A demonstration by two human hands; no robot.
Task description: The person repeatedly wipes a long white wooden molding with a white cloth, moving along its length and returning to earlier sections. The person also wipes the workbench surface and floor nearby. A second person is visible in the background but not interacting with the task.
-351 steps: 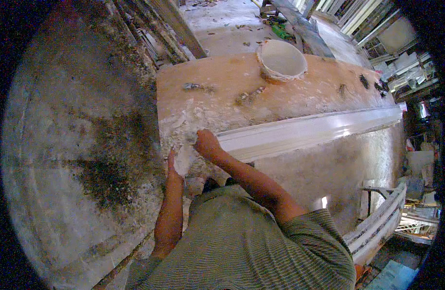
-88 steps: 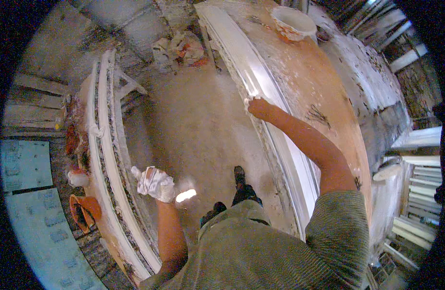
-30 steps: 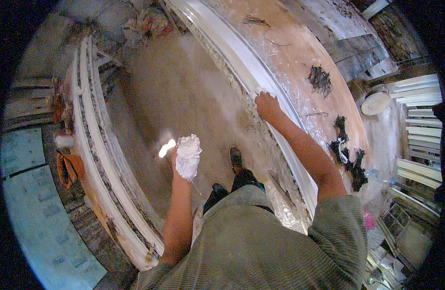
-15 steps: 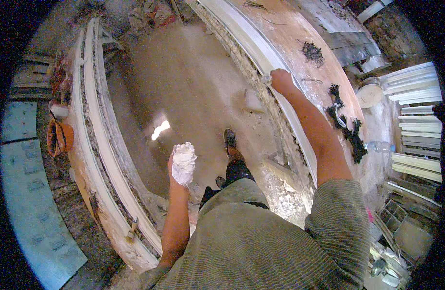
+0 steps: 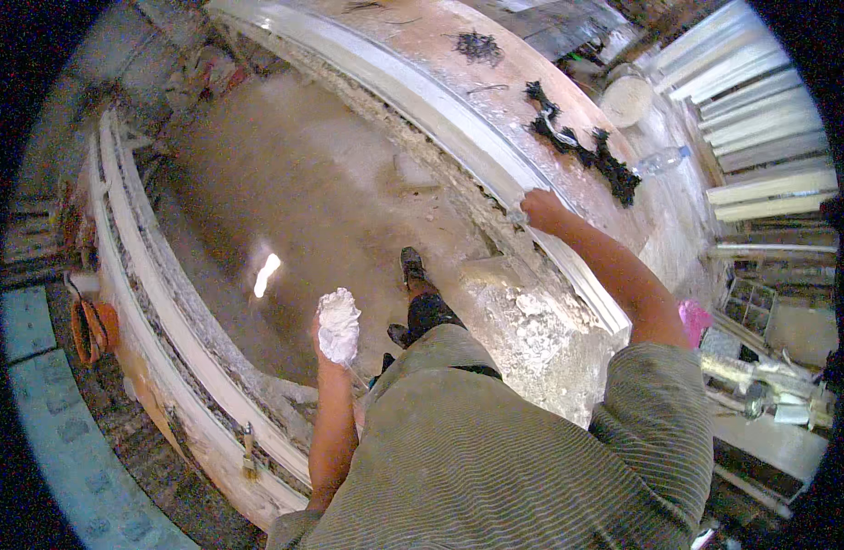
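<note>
My left hand (image 5: pixel 318 339) is held out over the floor, closed around a rough lump of white plaster (image 5: pixel 339 326) that looks wet and hides most of the fingers. To the right, my right hand (image 5: pixel 543 211) is closed in a fist on a long white moulding strip (image 5: pixel 422 110) lying along the edge of the worktable. A small pale bit shows at its fingertips against the strip's near edge; what it is, I cannot make out. Tangled black fibres (image 5: pixel 569 142) lie on the tabletop beyond that hand.
Another bench with long pale mouldings (image 5: pixel 147 266) runs along my left; a paintbrush (image 5: pixel 249 449) and an orange container (image 5: pixel 93 327) are there. A clear bottle (image 5: pixel 662 160) and a round pale tub (image 5: pixel 626 99) stand at the right. White residue (image 5: pixel 532 339) covers a surface beside me.
My right hand has slid along the moulding toward me, near its close end. The view has turned and shifted to the right. The left hand still holds the plaster.
</note>
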